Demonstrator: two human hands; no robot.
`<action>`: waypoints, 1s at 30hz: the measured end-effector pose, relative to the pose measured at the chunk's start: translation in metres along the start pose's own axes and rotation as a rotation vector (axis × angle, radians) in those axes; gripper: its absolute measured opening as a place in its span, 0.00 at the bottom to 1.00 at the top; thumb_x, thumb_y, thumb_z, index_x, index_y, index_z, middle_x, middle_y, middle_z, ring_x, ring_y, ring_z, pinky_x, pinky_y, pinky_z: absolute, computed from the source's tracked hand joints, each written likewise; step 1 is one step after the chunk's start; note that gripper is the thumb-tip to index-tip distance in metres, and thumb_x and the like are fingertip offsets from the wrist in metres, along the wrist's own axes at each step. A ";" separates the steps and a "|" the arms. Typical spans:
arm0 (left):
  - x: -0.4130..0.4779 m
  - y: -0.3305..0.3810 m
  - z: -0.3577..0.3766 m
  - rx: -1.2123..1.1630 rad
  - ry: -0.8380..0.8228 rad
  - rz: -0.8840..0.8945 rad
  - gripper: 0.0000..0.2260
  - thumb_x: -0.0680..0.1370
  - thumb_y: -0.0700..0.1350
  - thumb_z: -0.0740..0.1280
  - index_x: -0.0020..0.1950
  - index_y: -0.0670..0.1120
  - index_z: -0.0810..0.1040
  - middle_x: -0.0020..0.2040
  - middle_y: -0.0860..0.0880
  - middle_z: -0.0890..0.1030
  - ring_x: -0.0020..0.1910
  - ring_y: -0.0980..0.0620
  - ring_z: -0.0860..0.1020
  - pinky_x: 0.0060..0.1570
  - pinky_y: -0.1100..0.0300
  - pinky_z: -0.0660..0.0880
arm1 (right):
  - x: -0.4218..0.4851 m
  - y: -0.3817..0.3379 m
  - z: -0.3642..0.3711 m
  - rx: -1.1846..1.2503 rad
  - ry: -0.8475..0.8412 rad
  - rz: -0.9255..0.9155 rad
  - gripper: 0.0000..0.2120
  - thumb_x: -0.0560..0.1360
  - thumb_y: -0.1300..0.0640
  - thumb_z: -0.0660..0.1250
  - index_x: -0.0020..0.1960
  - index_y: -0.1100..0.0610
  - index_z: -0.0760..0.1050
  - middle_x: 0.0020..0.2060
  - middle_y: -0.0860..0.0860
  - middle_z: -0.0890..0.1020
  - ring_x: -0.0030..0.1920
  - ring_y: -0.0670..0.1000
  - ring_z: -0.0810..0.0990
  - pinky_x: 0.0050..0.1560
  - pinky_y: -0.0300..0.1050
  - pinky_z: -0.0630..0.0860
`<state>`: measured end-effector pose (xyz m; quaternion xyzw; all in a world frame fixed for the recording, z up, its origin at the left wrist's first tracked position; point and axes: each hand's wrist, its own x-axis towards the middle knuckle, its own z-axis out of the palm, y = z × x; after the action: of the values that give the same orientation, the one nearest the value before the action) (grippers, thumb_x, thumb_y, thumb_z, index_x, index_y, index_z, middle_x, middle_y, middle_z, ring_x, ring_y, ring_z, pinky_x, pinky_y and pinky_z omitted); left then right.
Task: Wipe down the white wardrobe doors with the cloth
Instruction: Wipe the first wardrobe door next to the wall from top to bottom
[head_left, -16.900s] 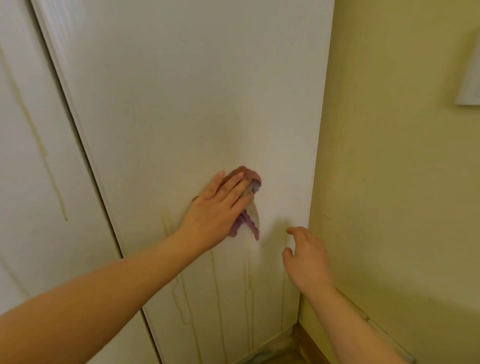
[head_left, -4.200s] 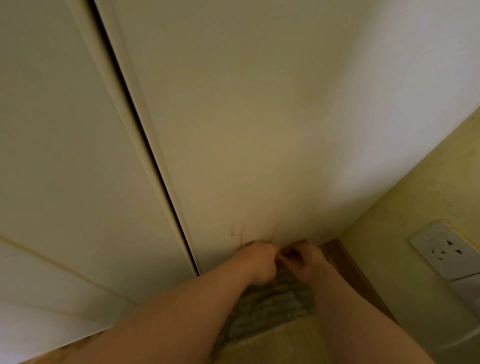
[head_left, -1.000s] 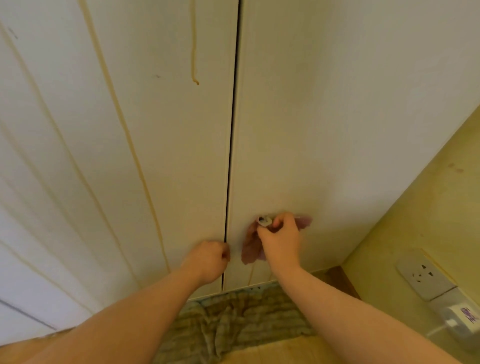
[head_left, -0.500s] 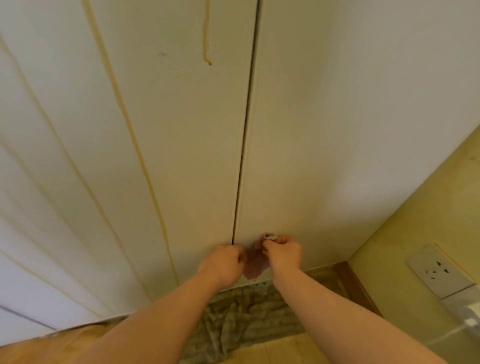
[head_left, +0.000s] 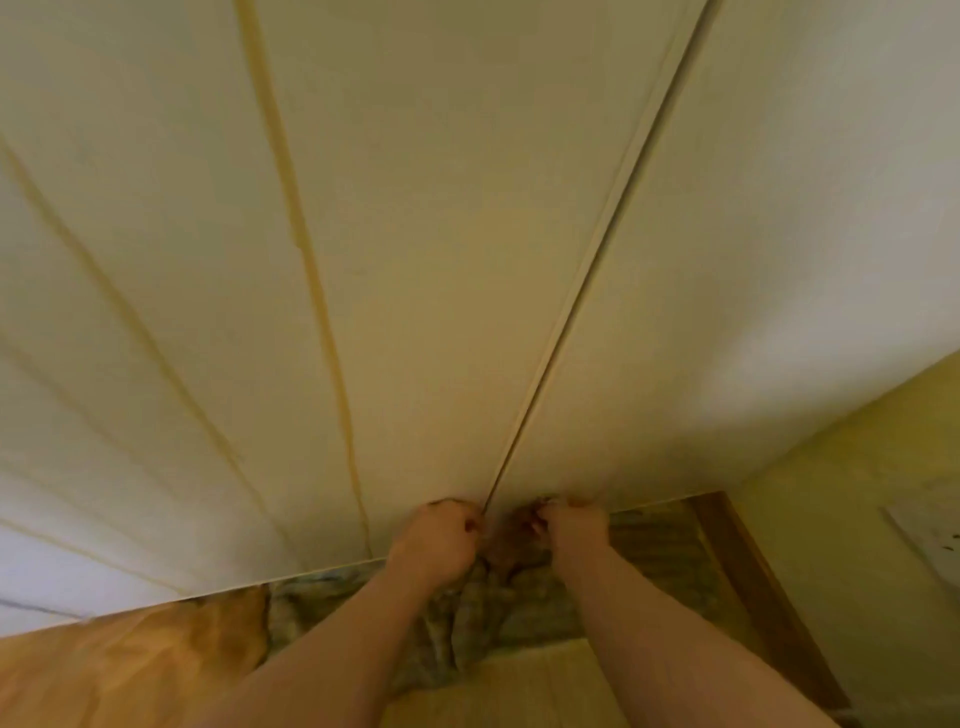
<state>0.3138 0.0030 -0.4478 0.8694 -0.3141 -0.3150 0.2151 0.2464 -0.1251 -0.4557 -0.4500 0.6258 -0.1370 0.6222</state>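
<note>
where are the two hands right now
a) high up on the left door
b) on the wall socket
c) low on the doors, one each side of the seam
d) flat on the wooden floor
c: the left hand and right hand sit at the bottom of the wardrobe doors, either side of the seam, with the cloth between them.

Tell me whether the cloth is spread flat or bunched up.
Bunched up: the cloth is a crumpled wad between the left hand and right hand.
</note>
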 end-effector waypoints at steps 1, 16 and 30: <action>0.002 0.000 0.000 0.000 -0.010 0.001 0.13 0.79 0.44 0.60 0.60 0.49 0.79 0.64 0.47 0.77 0.63 0.48 0.74 0.59 0.60 0.69 | 0.002 0.003 0.001 0.012 -0.015 0.018 0.14 0.72 0.75 0.62 0.33 0.60 0.66 0.39 0.60 0.76 0.36 0.56 0.74 0.35 0.46 0.73; 0.020 0.012 0.018 -0.012 -0.058 -0.113 0.15 0.80 0.44 0.57 0.63 0.44 0.78 0.66 0.43 0.75 0.65 0.44 0.72 0.61 0.58 0.69 | 0.014 0.009 -0.002 0.554 0.044 0.077 0.15 0.75 0.74 0.54 0.40 0.55 0.66 0.40 0.55 0.72 0.36 0.50 0.71 0.30 0.42 0.75; 0.012 0.013 0.020 0.031 -0.066 -0.089 0.18 0.78 0.40 0.58 0.67 0.47 0.74 0.69 0.44 0.72 0.68 0.45 0.70 0.66 0.58 0.67 | 0.020 0.022 -0.001 0.513 -0.213 0.274 0.16 0.75 0.73 0.50 0.38 0.55 0.66 0.34 0.55 0.70 0.34 0.51 0.68 0.35 0.44 0.66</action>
<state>0.3020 -0.0184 -0.4600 0.8747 -0.2869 -0.3480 0.1771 0.2406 -0.1278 -0.4854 -0.2014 0.5569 -0.1576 0.7902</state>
